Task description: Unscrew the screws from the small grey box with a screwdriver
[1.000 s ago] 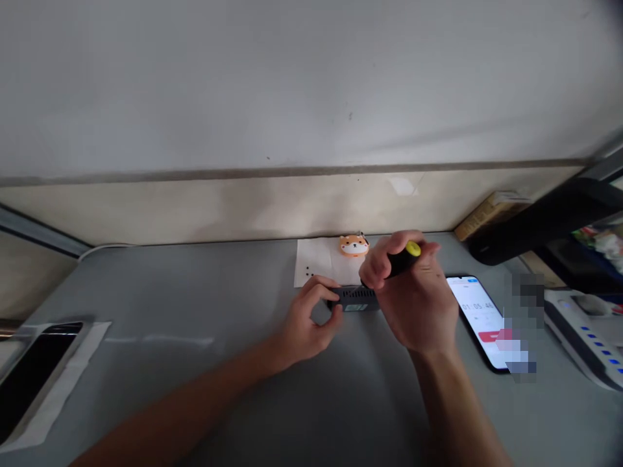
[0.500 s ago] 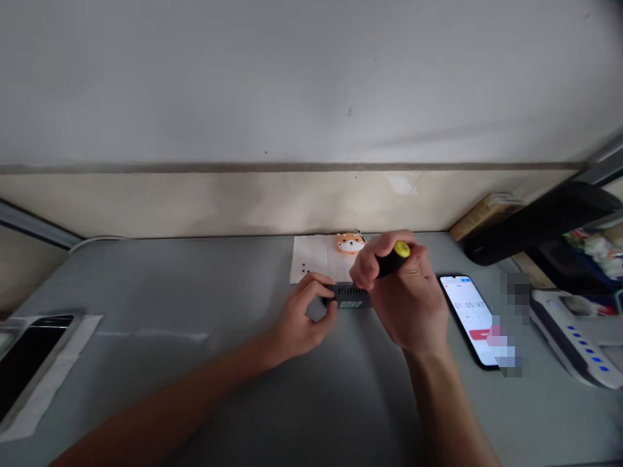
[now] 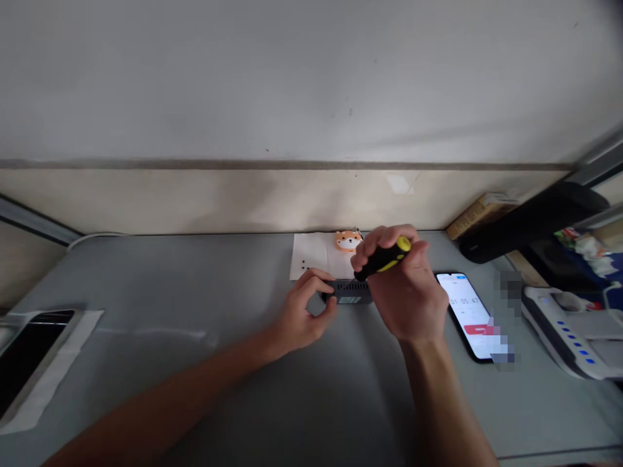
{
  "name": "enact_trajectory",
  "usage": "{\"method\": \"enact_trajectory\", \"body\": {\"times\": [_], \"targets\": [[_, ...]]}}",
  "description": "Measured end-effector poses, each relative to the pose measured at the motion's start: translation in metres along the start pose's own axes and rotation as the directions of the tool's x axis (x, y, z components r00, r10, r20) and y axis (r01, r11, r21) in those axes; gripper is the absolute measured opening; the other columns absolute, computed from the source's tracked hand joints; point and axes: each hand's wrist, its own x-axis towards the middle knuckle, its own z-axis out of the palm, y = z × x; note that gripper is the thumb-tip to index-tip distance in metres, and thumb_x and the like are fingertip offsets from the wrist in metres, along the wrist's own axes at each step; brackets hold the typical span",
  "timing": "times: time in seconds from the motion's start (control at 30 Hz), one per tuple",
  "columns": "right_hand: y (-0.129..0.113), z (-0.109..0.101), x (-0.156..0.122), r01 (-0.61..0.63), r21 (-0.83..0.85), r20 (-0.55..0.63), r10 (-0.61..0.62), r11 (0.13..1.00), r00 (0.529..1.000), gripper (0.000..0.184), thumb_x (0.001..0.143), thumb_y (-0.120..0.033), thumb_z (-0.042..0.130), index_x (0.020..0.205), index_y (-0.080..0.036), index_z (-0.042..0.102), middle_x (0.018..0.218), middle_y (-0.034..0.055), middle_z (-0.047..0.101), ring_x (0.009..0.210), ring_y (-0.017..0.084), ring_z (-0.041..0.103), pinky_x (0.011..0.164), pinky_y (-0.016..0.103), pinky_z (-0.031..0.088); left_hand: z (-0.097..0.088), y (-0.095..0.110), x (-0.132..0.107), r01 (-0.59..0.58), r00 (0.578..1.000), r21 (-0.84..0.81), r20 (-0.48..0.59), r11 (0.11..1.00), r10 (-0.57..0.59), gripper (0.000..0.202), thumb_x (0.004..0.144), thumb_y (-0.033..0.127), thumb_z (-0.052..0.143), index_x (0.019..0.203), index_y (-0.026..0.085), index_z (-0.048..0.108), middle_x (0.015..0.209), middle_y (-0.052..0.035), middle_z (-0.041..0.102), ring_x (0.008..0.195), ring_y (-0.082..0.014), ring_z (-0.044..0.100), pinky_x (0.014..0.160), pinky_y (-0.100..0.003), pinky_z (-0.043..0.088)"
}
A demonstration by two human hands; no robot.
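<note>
One small dark box (image 3: 351,291) sits mid-table, just near of the white paper (image 3: 318,258). Left hand (image 3: 302,314) pinches its left end, likely to stop it sliding. Right hand (image 3: 406,292) is wrapped round one black screwdriver (image 3: 384,258), yellow cap up, tip angled down onto the box. Far side: one orange toy (image 3: 348,240). Right: one lit phone (image 3: 467,314).

L hand (image 3: 300,316) pinched small dark box (image 3: 351,292) on grey table (image 3: 195,363); R hand (image 3: 403,292) gripped black/yellow screwdriver (image 3: 383,258) over it, phone (image 3: 468,313) nearby
</note>
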Motion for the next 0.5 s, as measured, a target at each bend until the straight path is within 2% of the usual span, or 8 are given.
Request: {"method": "enact_trajectory", "body": {"times": [0.17,0.3,0.4,0.5], "targets": [[-0.0007,0.0066,-0.0015,-0.014,0.031,-0.042,0.016,0.999,0.999,0.038,0.099,-0.063,0.047,0.087,-0.027,0.051,0.064,-0.0031,0.039,0.057,0.016,0.039,0.056,0.031,0.040,-0.0004,0.0005,0.0004,-0.001,1.000,-0.007,0.003,1.000,0.001,0.017,0.088,0.008,0.060,0.092,0.024,0.053,0.100,-0.0037,0.065,0.092,-0.0170,0.068,0.080,-0.031,0.056],[0.0002,0.0075,-0.0028,0.027,0.057,-0.069,-0.023,0.998,0.997,0.039,0.094,-0.064,0.057,0.087,-0.029,0.045,0.062,-0.0050,0.038,0.055,0.015,0.035,0.054,0.029,0.038,0.0003,-0.0013,-0.0005,-0.009,1.000,-0.019,-0.011,1.000,0.009,0.018,0.088,0.008,0.059,0.093,0.024,0.053,0.100,-0.0033,0.064,0.091,-0.0161,0.067,0.080,-0.030,0.055],[0.0028,0.0042,-0.0023,0.056,0.039,-0.060,-0.054,0.998,0.997,0.035,0.092,-0.055,0.067,0.086,-0.028,0.046,0.066,-0.0046,0.043,0.058,0.014,0.041,0.058,0.029,0.042,0.0009,-0.0023,-0.0016,0.003,1.000,-0.016,-0.010,1.000,-0.003,0.017,0.088,0.009,0.060,0.092,0.023,0.053,0.101,-0.0039,0.065,0.091,-0.0168,0.067,0.080,-0.031,0.055],[0.0049,0.0015,-0.0006,0.062,0.001,-0.067,-0.062,0.998,0.996,0.032,0.095,-0.057,0.062,0.090,-0.027,0.054,0.073,-0.0017,0.051,0.066,0.015,0.050,0.062,0.031,0.046,0.0013,-0.0024,-0.0025,0.032,1.000,-0.022,0.001,0.999,-0.032,0.015,0.088,0.010,0.060,0.091,0.023,0.052,0.101,-0.0044,0.065,0.092,-0.0177,0.067,0.081,-0.033,0.055]]}}
